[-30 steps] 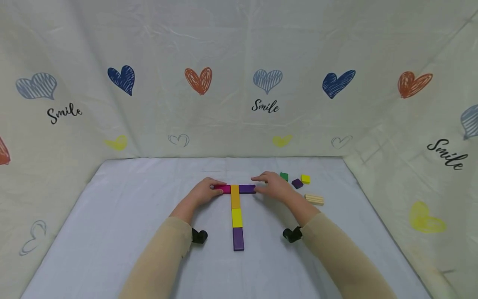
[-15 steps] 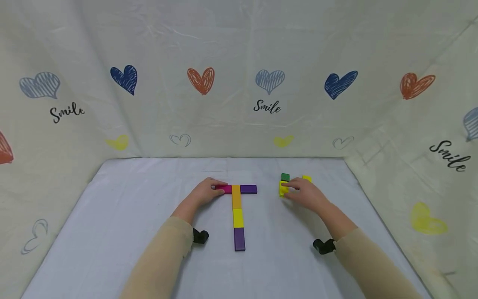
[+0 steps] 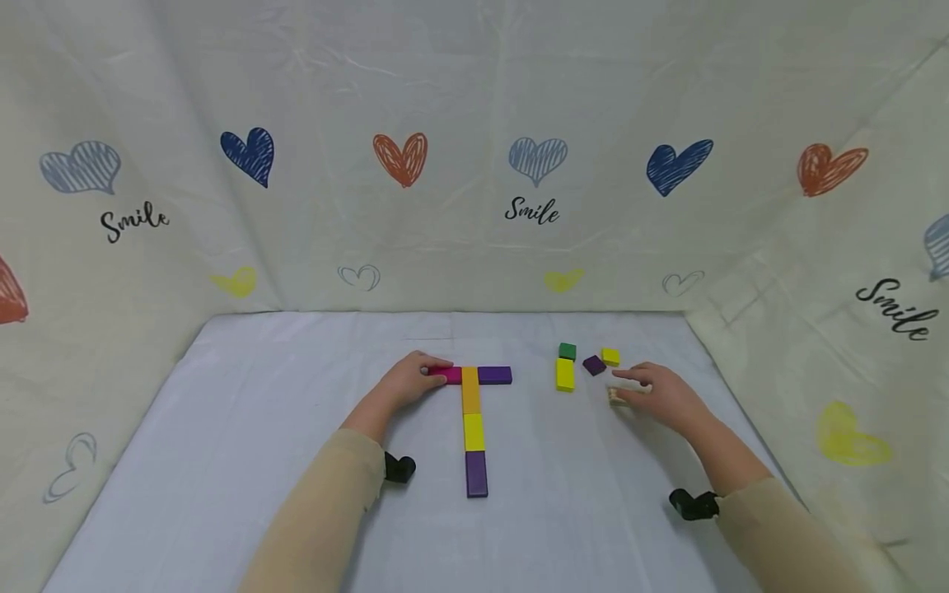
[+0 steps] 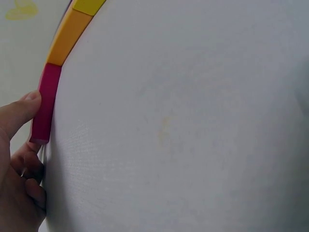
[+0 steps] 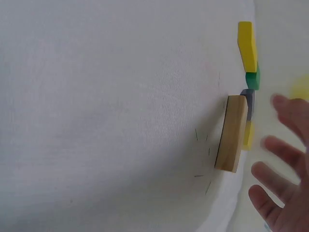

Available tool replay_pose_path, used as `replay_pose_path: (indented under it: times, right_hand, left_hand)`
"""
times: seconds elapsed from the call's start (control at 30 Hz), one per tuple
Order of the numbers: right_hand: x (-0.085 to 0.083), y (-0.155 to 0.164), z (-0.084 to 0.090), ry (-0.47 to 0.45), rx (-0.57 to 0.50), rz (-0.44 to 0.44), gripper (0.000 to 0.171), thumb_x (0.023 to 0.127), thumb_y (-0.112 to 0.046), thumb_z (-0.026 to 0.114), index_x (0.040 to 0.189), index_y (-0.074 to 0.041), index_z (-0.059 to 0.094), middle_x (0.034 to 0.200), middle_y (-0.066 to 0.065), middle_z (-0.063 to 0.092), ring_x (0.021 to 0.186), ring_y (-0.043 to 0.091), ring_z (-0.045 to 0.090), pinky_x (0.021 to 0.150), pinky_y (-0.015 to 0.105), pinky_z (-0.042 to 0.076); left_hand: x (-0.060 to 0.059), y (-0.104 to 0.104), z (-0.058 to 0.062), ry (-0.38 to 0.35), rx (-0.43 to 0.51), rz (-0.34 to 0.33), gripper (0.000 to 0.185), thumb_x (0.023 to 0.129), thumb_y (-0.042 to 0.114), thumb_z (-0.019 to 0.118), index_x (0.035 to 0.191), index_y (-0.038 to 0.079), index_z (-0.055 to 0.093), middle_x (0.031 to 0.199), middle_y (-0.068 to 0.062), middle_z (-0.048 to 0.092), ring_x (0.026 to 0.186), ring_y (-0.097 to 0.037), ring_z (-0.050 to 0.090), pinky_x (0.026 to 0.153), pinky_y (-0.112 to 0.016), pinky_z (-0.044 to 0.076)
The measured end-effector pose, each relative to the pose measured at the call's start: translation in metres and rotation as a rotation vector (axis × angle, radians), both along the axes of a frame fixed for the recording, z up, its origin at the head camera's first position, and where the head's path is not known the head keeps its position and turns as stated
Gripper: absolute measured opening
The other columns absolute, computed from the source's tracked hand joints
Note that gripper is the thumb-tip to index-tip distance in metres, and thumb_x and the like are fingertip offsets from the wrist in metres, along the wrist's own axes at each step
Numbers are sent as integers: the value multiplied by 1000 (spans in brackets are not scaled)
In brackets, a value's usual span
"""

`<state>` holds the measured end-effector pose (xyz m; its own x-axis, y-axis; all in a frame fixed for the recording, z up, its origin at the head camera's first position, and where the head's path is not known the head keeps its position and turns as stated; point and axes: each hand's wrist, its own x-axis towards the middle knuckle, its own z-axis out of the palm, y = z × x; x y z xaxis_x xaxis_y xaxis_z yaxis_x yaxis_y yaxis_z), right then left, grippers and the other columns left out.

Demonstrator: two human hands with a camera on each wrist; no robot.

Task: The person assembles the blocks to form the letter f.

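Observation:
My left hand (image 3: 406, 380) pinches a magenta block (image 3: 448, 375) between thumb and fingers; the left wrist view shows the thumb along one side of this magenta block (image 4: 47, 104). It forms the left arm of a T of flat-lying blocks. An orange block (image 3: 470, 390) is at the top of the stem, with a yellow block (image 3: 474, 432) and a purple block (image 3: 477, 474) below; another purple block (image 3: 495, 375) makes the right arm. My right hand (image 3: 663, 399) hovers with spread fingers at a plain wooden block (image 3: 615, 397), partly hidden behind it; the right wrist view shows this wooden block (image 5: 231, 133) ungripped.
Left of the right hand lie a green block (image 3: 567, 351), a yellow oblong block (image 3: 565, 375), a small dark purple block (image 3: 594, 365) and a small yellow block (image 3: 610, 357). A printed cloth wall (image 3: 460, 247) stands behind the white-covered table (image 3: 222, 428).
My right hand has moved right, from the T's right purple block, past the yellow oblong block, to the wooden block. My left hand stays on the magenta block. The T looks unchanged.

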<state>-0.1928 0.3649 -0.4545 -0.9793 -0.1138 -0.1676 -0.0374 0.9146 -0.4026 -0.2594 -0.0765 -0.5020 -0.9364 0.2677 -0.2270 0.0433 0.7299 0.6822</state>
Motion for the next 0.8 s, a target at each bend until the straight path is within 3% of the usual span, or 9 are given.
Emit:
replay_pose_path:
  times: [0.2,0.57,0.8]
  right_hand:
    - [-1,4,0,-4,16,33,52,95,-42,64,135,-10,62,136,25,53,127,48,44,100,63,40]
    - [-10,7,-10,-109,7,69,44,98,-33,63,133,-6,63,130,21,58,121,43,51,97,57,44]
    - [-9,4,-7,-122,-13,62,40,97,-28,65,129,-5,64,127,19,60,112,37,56,93,54,48]
  left_hand:
    - [-1,0,0,13,-14,-2,34,96,33,67,130,33,67,134,-7,54,123,-28,48,109,-50,38]
    - [-1,0,2,21,15,-21,33,96,31,67,128,31,68,134,-8,54,124,-30,48,109,-51,37]
    - [0,-1,2,19,17,-22,33,96,31,67,129,31,68,132,-8,55,123,-30,49,108,-50,38]
